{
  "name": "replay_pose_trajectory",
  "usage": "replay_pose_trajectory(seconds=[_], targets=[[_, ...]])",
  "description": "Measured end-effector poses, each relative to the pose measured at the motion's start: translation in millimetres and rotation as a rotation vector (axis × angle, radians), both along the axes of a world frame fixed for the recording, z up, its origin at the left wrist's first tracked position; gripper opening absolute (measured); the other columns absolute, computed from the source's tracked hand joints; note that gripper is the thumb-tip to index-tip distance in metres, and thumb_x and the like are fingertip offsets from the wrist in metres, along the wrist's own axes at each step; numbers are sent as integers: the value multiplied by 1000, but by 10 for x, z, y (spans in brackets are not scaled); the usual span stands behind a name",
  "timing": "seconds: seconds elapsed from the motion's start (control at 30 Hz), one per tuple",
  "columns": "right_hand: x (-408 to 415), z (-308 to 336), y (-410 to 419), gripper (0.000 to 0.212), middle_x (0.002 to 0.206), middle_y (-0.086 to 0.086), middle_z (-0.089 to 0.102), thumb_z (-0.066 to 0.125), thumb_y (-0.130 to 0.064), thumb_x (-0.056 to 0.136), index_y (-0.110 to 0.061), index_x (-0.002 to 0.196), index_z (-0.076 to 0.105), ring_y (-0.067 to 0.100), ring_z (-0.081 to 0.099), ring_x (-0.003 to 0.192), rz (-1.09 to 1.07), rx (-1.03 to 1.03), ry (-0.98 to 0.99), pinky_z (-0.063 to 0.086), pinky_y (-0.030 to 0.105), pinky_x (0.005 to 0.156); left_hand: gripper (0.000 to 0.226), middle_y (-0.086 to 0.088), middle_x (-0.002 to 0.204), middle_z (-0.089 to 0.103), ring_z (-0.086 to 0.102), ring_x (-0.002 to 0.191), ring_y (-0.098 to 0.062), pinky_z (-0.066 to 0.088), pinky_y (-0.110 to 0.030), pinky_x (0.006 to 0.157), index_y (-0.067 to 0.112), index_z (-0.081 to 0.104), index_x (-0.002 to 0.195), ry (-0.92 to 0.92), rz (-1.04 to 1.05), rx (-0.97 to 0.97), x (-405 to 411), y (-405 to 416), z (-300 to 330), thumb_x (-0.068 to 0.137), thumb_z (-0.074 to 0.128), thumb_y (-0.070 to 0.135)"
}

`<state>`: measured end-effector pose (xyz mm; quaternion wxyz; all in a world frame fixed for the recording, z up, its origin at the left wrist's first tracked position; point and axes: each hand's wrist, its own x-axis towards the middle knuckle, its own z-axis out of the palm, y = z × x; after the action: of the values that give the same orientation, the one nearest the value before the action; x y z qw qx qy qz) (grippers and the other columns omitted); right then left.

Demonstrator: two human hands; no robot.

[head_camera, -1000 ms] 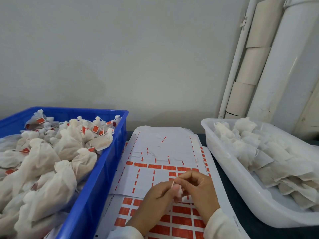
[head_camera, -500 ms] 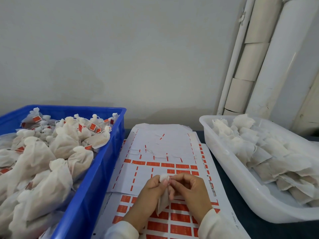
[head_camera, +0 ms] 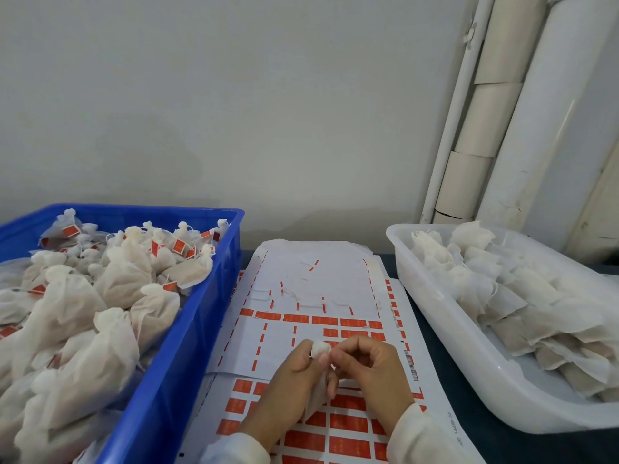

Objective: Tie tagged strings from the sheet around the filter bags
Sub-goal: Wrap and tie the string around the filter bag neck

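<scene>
Both hands meet over the near middle of the tag sheet: left hand grips a filter bag by its gathered neck, right hand pinches beside it. Blue crate sits left, white tub right.

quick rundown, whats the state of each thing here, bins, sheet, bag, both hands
blue plastic crate: heaped with tied white bags bearing red tags
white plastic tub: holds untied, flat filter bags
white sheet of red tags: flat on the table, far rows stripped, near rows full
small white filter bag: off the sheet, neck gathered, held between both hands
left hand: grip closed round the bag
right hand: fingers curled, pinching at the bag's neck
</scene>
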<state>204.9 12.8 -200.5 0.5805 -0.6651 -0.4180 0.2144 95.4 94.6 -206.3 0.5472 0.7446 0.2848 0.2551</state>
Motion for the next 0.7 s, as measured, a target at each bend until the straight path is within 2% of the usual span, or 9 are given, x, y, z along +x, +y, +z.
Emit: replay_pose_trajectory(seconds=[0.13,0.27,0.4,0.5,0.6,0.7], targets=[[-9,18,-1,14,65,0,68,60,-10,87,-12,76,68,12,66,64,55,33,57,52,16,69,29,8,89,62,59,87,-6,39,-7,62,25,54,95,3,64,-50,23,-22,25,96,31,42],[-14,40,-13,16,65,5,68,53,-12,91,-8,83,67,15,66,63,182,20,216,52,18,70,23,17,85,57,55,80,-3,37,-9,57,33,53,84,-6,138,-193,32,-53,98,95,35,45],[-2,39,-10,18,70,7,69,52,-14,91,-4,86,67,18,67,69,221,2,281,53,21,73,23,16,86,58,55,78,-1,38,-4,51,32,53,88,0,136,-138,64,-67,96,96,35,43],[3,44,-9,18,74,10,70,52,-12,92,-1,87,65,19,68,74,222,-7,230,53,21,73,30,6,75,62,59,71,-4,43,-6,55,21,60,78,-106,100,-267,57,-56,98,96,40,35],[-17,42,-11,16,76,15,65,53,-9,92,1,84,62,18,63,71,167,9,154,54,22,71,39,-3,56,50,54,60,-11,50,-15,64,13,54,59,-204,-6,-413,54,-64,135,95,43,23],[-72,14,-9,8,76,2,62,56,-9,90,-7,83,59,12,59,71,55,38,22,52,18,69,36,-1,48,43,49,47,-7,50,-13,56,9,55,61,-244,-22,-500,59,-69,155,95,44,15]])
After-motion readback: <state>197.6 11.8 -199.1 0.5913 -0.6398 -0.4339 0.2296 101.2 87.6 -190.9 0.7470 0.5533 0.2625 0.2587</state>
